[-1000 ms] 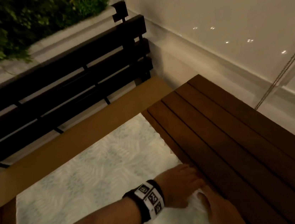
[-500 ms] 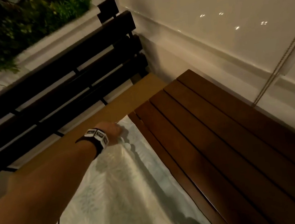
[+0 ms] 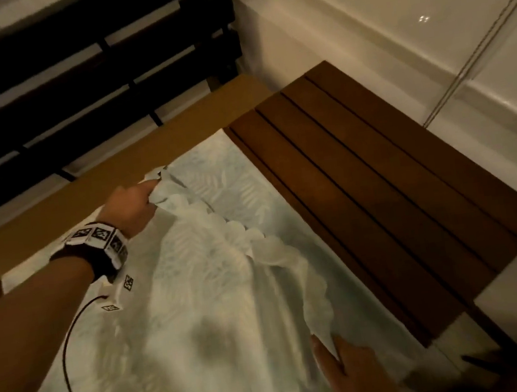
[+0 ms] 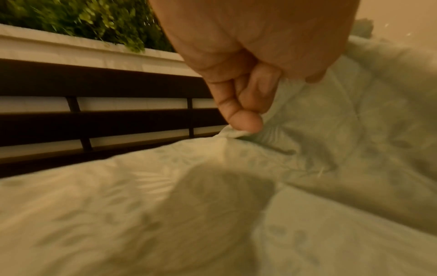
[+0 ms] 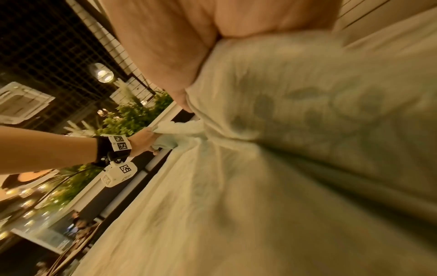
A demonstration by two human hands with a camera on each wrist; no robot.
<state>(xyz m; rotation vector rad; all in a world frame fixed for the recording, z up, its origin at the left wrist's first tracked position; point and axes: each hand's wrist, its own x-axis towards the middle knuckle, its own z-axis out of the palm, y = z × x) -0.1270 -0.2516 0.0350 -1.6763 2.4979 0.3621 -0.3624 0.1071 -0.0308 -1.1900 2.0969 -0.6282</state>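
Holding the cloth point(image 3: 205, 300) clamped at both ends, left grip point(image 3: 128, 208) on the far corner, right grip point(image 3: 347, 373) on the near one, probably so the edge lifts evenly for folding.

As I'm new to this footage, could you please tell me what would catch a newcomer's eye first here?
A pale leaf-print cloth fills the middle, its scalloped edge raised. The left hand pinches its far corner and the right hand grips the near edge. To the right lie the table's wooden slats.
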